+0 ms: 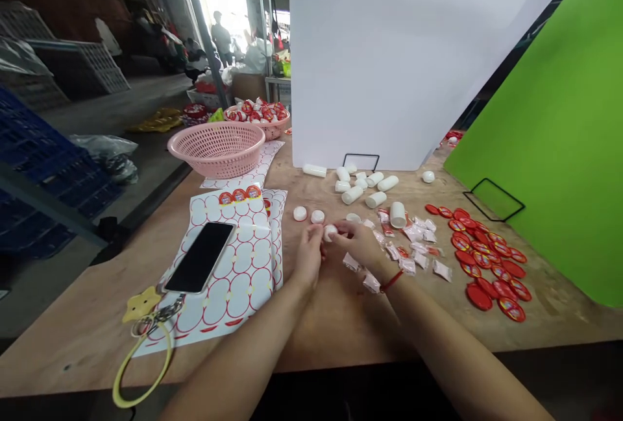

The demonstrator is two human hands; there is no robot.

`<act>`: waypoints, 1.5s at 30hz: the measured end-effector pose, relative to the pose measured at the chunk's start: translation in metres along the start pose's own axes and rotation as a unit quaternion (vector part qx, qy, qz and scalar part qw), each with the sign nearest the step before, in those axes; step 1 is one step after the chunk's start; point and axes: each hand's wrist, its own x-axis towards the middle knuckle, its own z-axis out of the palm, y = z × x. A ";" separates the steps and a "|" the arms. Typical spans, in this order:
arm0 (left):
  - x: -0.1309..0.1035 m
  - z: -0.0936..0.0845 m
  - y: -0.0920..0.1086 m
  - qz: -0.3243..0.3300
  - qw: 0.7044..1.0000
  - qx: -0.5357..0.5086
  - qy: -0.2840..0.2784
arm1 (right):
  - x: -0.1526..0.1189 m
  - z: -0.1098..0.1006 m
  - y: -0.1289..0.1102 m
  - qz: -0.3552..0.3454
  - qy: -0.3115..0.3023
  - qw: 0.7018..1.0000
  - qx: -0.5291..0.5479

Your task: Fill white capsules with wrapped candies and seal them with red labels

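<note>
Between the fingertips of my left hand (309, 253) and my right hand (361, 244) is a small round white plastic container (330, 233). Both hands are closed on it, low over the table. Just beyond them stand two short white round pieces, one a white cap (300, 213) with a red edge, the other a similar cap (317, 216). Small wrapped candies (415, 233) lie scattered beside my right hand, around an upright white cylinder (398, 215). Farther back lie several white plastic tubes (352, 194). Red oval discs (481, 255) with printed labels are spread at the right.
A phone (200, 257) and a yellow wrist strap (165, 369) rest on sticker sheets (243, 265) at the left. Behind them stand a pink basket (219, 148) and a filled basket (257, 113). A white board (370, 64) and a green board (549, 148) rise behind. A person (221, 38) stands far off.
</note>
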 end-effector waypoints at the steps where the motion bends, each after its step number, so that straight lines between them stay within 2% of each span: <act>1: 0.001 -0.002 0.002 0.007 0.999 -0.022 0.036 | 0.006 0.007 -0.004 0.000 -0.024 0.999 -0.026; 3: 0.001 -0.005 0.008 0.034 0.994 -0.050 0.089 | 0.012 0.023 -0.012 -0.006 -0.064 0.994 -0.086; 4: 0.001 -0.006 0.011 0.053 0.991 -0.054 0.107 | 0.014 0.031 -0.017 -0.019 -0.066 0.990 -0.125; 7: -0.002 -0.009 0.016 0.107 0.984 -0.050 0.134 | 0.014 0.046 -0.026 -0.069 0.009 0.965 -0.254; 10: -0.004 -0.009 0.015 0.124 0.984 -0.044 0.117 | 0.015 0.039 -0.022 -0.056 0.109 0.938 -0.323; 13: -0.005 -0.006 0.010 0.107 0.991 -0.017 0.073 | 0.020 0.015 -0.004 0.024 0.181 0.918 -0.353; 15: -0.007 -0.002 0.005 0.094 0.995 0.042 0.012 | 0.024 -0.002 0.012 0.073 0.172 0.919 -0.347; 17: -0.009 0.002 0.000 0.100 0.986 0.117 -0.057 | 0.026 -0.014 0.025 0.075 0.139 0.936 -0.315; 19: -0.011 0.005 -0.006 0.116 0.980 0.135 -0.091 | 0.021 -0.019 0.033 0.016 0.109 0.963 -0.248; 21: -0.011 0.006 -0.010 0.104 0.985 0.098 -0.101 | 0.011 -0.018 0.035 -0.064 0.075 0.986 -0.135; 23: -0.009 0.005 -0.012 0.072 0.988 0.046 -0.126 | -0.002 -0.016 0.035 -0.119 0.045 0.992 -0.028; 25: -0.007 0.005 -0.012 0.037 0.987 0.008 -0.157 | -0.013 -0.017 0.036 -0.147 0.038 0.988 0.005; 27: -0.005 0.004 -0.012 0.021 0.988 -0.008 -0.155 | -0.017 -0.023 0.040 -0.151 0.048 0.987 -0.033; 30: -0.003 0.003 -0.012 0.013 0.994 -0.006 -0.111 | -0.011 -0.034 0.051 -0.047 0.079 0.979 -0.184; 32: -0.002 0.002 -0.013 0.004 0.995 -0.010 -0.096 | -0.007 -0.039 0.056 0.035 0.084 0.950 -0.299; 34: -0.002 0.002 -0.014 0.004 0.996 -0.017 -0.089 | -0.005 -0.039 0.058 0.057 0.074 0.924 -0.371; 37: -0.001 0.003 -0.013 0.002 0.996 -0.024 -0.087 | -0.011 -0.036 0.053 0.026 0.090 0.918 -0.386; 41: -0.002 0.005 -0.011 -0.019 0.995 -0.014 -0.098 | -0.016 -0.038 0.040 0.014 0.130 0.935 -0.331; 45: -0.004 0.005 -0.011 -0.009 0.994 0.027 -0.104 | -0.009 -0.042 0.041 0.025 0.060 0.943 -0.327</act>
